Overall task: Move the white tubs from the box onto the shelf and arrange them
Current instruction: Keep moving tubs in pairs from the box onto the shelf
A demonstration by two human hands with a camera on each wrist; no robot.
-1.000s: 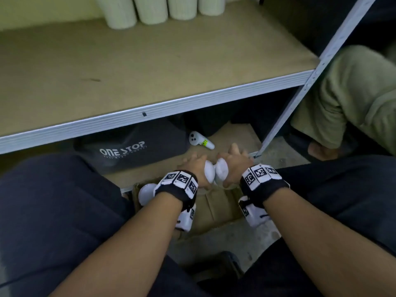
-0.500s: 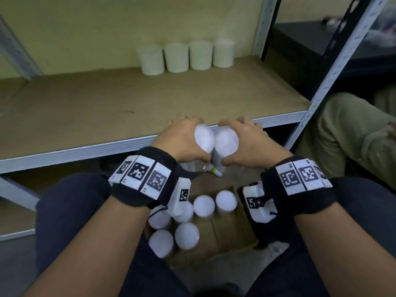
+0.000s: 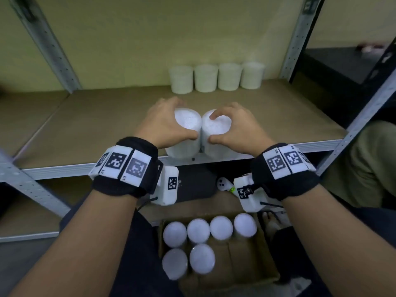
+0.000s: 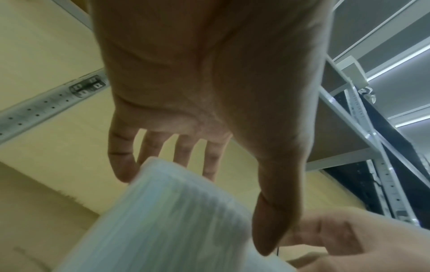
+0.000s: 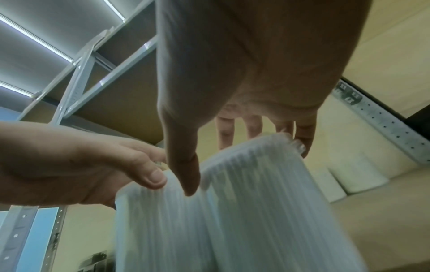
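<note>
A person's left hand (image 3: 165, 123) and right hand (image 3: 233, 125) each grip one white tub from above at the front edge of the shelf (image 3: 85, 129), the left tub (image 3: 186, 133) and the right tub (image 3: 216, 133) touching side by side. On each hand the fingers curl over the far rim while the thumb presses the near wall; the wrist views show the fingers slightly spread. Whether the tubs' bases rest on the board or hang just above its metal lip cannot be told from the blurred frames.

Bare brown board lies open to the left of the hands and between them and the back edge, where four white tubs (image 3: 216, 77) stand in a row, close together, toward the back right corner against a yellow-green wall. Perforated grey uprights (image 3: 42, 39) frame the shelf.

Below the front edge, an open cardboard box (image 3: 246, 264) on the floor holds six tubs (image 3: 198, 231): four in its far row and two nearer, at the left, with the box's near right part bare. A white controller (image 3: 224, 183) lies beyond the box beside a dark bag (image 3: 196, 185).
</note>
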